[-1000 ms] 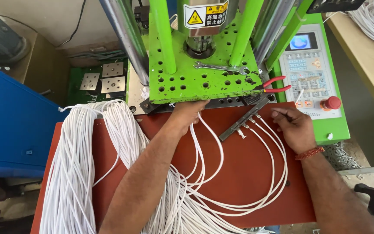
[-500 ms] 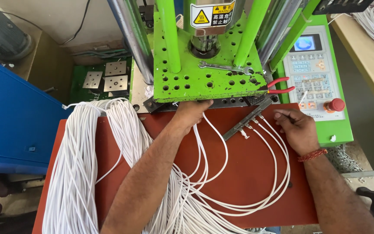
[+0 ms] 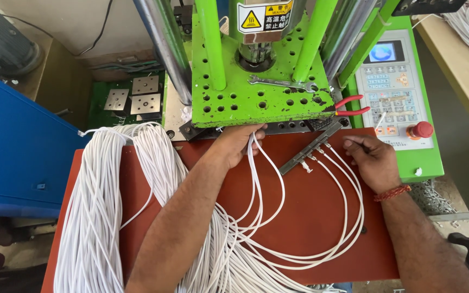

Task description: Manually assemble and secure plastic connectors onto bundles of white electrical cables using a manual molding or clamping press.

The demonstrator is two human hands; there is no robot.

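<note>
Since the earlier frames the left hand (image 3: 237,144) has barely shifted, staying pushed under the green press plate (image 3: 256,100) with fingers closed on white cable ends (image 3: 253,163) (fingertips hidden). The right hand (image 3: 373,160), loosely curled, touches the wires (image 3: 348,179) beside the metal mould bar (image 3: 310,154). This looks like the loading step; next calls for seating each end squarely.

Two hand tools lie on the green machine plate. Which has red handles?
The pliers at the plate's right edge, beside the control panel, have red handles. The other tool, a wrench lying mid-plate, is bare silver metal all over.
</note>
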